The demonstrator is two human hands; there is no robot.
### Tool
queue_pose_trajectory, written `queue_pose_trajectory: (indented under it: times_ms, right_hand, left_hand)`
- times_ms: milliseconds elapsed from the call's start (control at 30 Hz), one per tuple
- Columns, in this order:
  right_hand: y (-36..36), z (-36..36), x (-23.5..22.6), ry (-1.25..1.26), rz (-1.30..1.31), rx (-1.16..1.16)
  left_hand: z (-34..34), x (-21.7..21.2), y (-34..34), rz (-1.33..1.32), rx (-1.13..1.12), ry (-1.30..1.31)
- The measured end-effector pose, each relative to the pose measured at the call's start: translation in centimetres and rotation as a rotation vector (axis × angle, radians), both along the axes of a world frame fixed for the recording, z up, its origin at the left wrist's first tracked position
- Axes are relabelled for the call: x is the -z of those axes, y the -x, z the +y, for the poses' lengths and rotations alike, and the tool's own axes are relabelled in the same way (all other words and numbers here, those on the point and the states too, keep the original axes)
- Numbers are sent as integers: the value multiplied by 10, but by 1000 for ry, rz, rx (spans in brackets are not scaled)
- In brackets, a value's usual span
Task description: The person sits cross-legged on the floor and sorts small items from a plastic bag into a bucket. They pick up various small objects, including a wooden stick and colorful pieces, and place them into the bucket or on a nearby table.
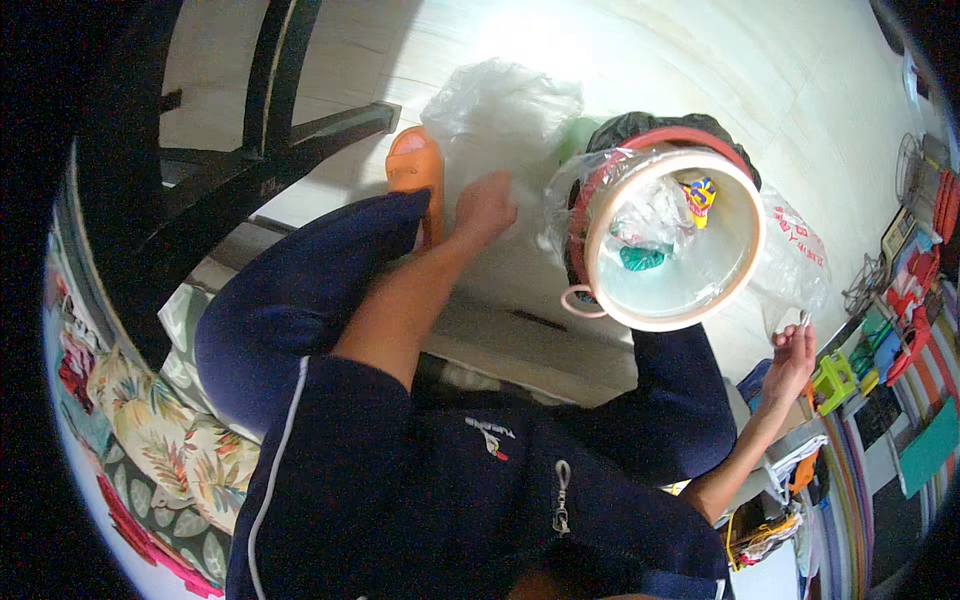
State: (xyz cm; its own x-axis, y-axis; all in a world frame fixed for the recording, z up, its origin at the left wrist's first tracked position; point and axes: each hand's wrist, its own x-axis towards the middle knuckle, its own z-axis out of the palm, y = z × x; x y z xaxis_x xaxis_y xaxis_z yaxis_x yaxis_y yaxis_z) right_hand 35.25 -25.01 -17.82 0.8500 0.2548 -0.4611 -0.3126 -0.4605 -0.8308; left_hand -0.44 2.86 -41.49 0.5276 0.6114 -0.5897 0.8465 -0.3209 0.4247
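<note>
My left hand (487,208) is closed, just below a crumpled clear plastic bag (502,98) on the floor; whatever it may grip is hidden. My right hand (795,352) pinches the lower end of a clear plastic bag with red print (797,245). Between the hands is a round bin with a pale rim (757,235). Inside it lie crumpled clear plastic (650,208), a yellow and blue wrapper (701,200) and a green scrap (641,259). Behind its upper edge show a reddish rim (690,134) and a black plastic bag (625,128). A pink loop handle (578,303) sticks out at the lower left.
An orange slipper (416,165) is on my left foot. Dark wooden furniture legs (270,150) stand on the far left, over a pale tiled floor (400,70). Leaf-patterned cloth (160,420) lies at the lower left. Household clutter, including a lime-green plastic item (832,382), fills the right side.
</note>
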Motion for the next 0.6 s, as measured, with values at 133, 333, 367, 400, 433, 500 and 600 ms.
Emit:
queue_pose_trajectory:
  times_ms: [133,333,367,400,433,500,600]
  right_hand:
    - [-4,10,-5,-133,39,85]
    - [-2,-12,-4,-194,79,87]
    - [0,-15,-3,-204,93,91]
    - [0,-18,-1,-170,63,112]
    - [2,-19,0,-162,57,133]
    - [5,-11,-5,-205,67,117]
    - [4,-6,-11,-200,40,123]
  left_hand:
    - [38,-46,-36,-263,-441,-224]
    - [103,-2,-49,163,-222,16]
    - [109,14,-45,241,-102,77]
    - [112,42,-39,209,-44,52]
    - [109,69,-25,187,11,39]
    - [110,99,-15,270,-110,132]
    - [100,93,-11,155,-335,38]
